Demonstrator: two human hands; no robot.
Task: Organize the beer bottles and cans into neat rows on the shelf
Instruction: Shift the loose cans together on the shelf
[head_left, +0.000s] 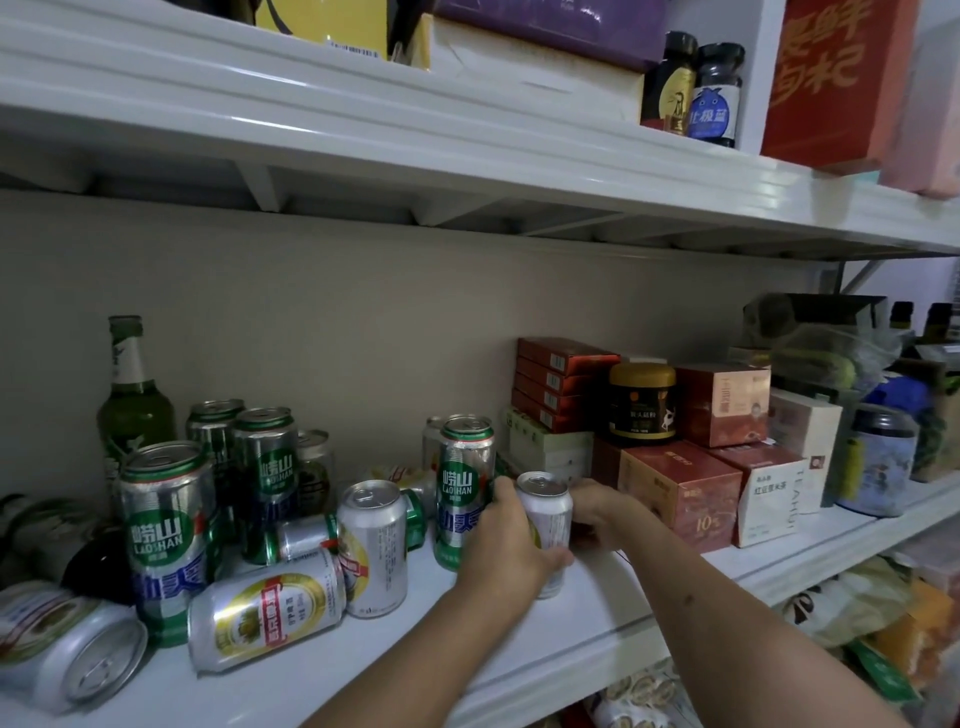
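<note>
My left hand (506, 543) grips a short silver can (548, 506) that stands upright near the shelf's front edge (519, 670). My right hand (597, 512) holds the same can from its right side. Just left of it stands a tall green Laoshan can (464, 483). Another short silver can (375, 545) is upright further left. A gold-and-silver can (265, 618) lies on its side in front, and another (67, 649) lies at the far left. More tall green cans (166, 525) (264, 457) and a green glass bottle (132, 400) stand at the back left.
Red cartons (680, 499), a white tea box (771, 499), a gold-lidded black jar (642, 402) and stacked red packs (561, 384) crowd the shelf right of my hands. A blue tin (878, 462) stands further right. The upper shelf (467, 150) hangs overhead.
</note>
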